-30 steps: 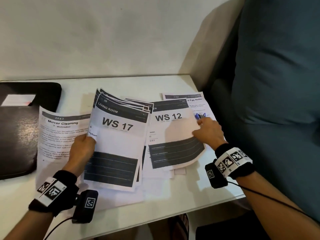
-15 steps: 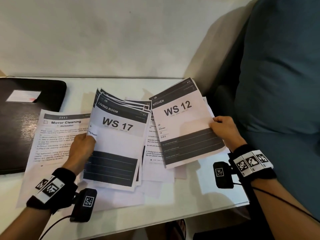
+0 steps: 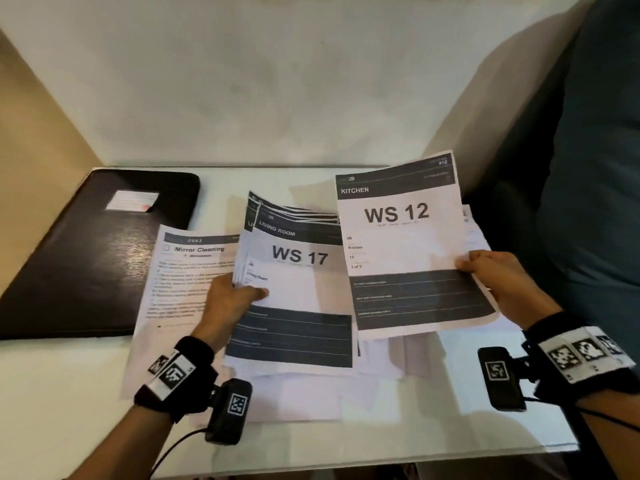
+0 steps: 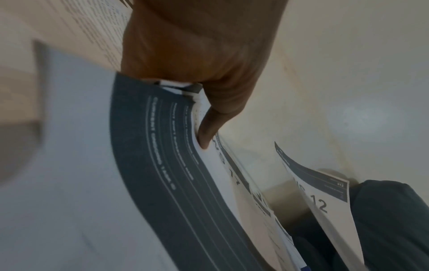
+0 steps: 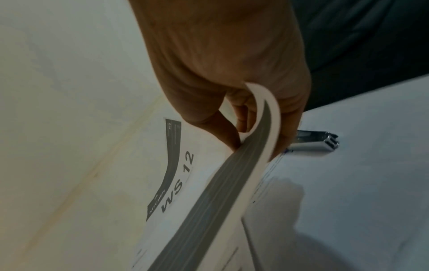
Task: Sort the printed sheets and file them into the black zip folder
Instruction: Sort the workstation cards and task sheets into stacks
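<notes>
My left hand [image 3: 235,294] grips a stack of sheets topped by "WS 17 Living Room" [image 3: 301,271] at its left edge, thumb on top; the left wrist view shows that thumb [image 4: 207,132] pressing the stack [image 4: 162,165]. My right hand [image 3: 495,271] pinches the "WS 12 Kitchen" sheet [image 3: 401,237] at its right edge and holds it raised above the table; the right wrist view shows the sheet [image 5: 176,183] curling between thumb and fingers [image 5: 227,135]. A "Mirror Cleaning" sheet [image 3: 187,271] lies flat to the left. The closed black zip folder [image 3: 86,254] lies at the table's left.
More loose sheets [image 3: 398,358] lie under the held ones on the white table [image 3: 69,410]. A metal stapler [image 5: 318,141] lies on paper beyond my right hand. A teal cushion [image 3: 595,168] rises right of the table; a pale wall runs behind.
My right hand has lifted the WS 12 sheet off the pile and raised it upright. The left hand keeps holding the WS 17 stack.
</notes>
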